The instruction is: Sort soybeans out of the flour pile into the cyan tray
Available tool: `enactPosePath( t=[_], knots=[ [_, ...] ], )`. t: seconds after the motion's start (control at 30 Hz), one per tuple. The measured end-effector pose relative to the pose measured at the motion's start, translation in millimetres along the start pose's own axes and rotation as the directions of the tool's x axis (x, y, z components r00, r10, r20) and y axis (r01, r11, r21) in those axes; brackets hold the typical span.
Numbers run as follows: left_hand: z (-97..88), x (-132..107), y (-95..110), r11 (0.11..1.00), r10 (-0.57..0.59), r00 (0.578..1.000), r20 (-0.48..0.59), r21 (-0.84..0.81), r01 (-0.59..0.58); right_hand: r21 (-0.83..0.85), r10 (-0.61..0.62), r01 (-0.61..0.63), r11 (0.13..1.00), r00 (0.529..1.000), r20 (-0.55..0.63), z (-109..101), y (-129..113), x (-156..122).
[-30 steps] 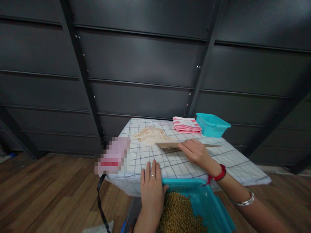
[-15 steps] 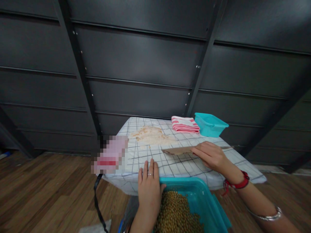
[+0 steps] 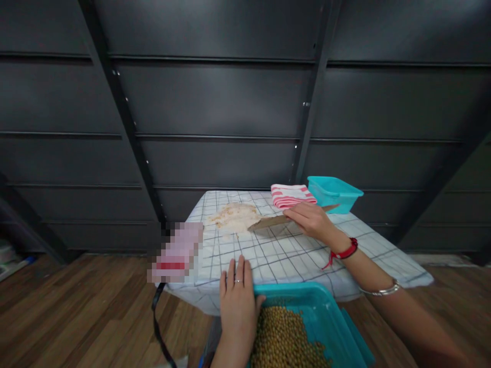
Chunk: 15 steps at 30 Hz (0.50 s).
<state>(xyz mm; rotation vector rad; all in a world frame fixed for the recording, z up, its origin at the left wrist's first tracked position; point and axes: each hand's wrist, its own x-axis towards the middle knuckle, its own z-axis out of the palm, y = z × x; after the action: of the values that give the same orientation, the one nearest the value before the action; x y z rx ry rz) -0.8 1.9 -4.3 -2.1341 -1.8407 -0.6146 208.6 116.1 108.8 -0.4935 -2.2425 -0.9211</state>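
My right hand (image 3: 310, 221) is closed around a flat piece of cardboard (image 3: 268, 222), whose left edge reaches the right side of a pale, powdery heap (image 3: 236, 217) with yellowish bits in it. The heap lies on a white checked cloth (image 3: 230, 253) that covers the table. My left hand (image 3: 238, 301) rests with its fingers stretched out over the table's front edge, its thumb at the rim of a teal tub (image 3: 326, 306). Inside that tub is a pile of round, yellow-brown beans (image 3: 282, 332).
A folded pink-and-white striped towel (image 3: 292, 195) and a smaller turquoise tub (image 3: 333, 193) stand at the table's back right. On the left edge lies a pixelated pink object (image 3: 178, 250) with a black strap (image 3: 156, 312) hanging down. A dark panelled wall (image 3: 215, 102) rises behind.
My right hand has moved left and away from me with the cardboard, bringing its edge to the powdery heap. My left hand stays in place; the view has shifted slightly.
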Motion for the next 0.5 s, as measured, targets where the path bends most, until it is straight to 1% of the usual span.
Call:
enactPosePath(
  t=[0.13, 0.2, 0.33, 0.5],
  knots=[
    [1.0, -1.2, -0.5, 1.0, 0.009, 1.0, -0.008, 0.002, -0.009, 0.012, 0.027, -0.027, 1.0, 0.997, -0.069, -1.4, -2.3, 12.4],
    [0.8, -1.3, 0.0, 1.0, 0.005, 1.0, -0.005, 0.002, -0.005, 0.038, 0.031, -0.029, 0.999, 0.998, -0.061, 2.0, -8.2, 18.3],
    [4.5, -1.4, 1.2, 1.0, -0.006, 1.0, -0.014, 0.007, 0.006, 0.049, -0.017, 0.018, 0.999, 1.0, -0.026, 8.6, -20.7, 25.9],
    [14.9, -2.3, 0.4, 1.0, -0.022, 0.999, -0.041, 0.009, 0.023, 0.056, -0.047, 0.049, 0.997, 0.998, -0.037, 5.6, -23.2, 26.6]
  ],
)
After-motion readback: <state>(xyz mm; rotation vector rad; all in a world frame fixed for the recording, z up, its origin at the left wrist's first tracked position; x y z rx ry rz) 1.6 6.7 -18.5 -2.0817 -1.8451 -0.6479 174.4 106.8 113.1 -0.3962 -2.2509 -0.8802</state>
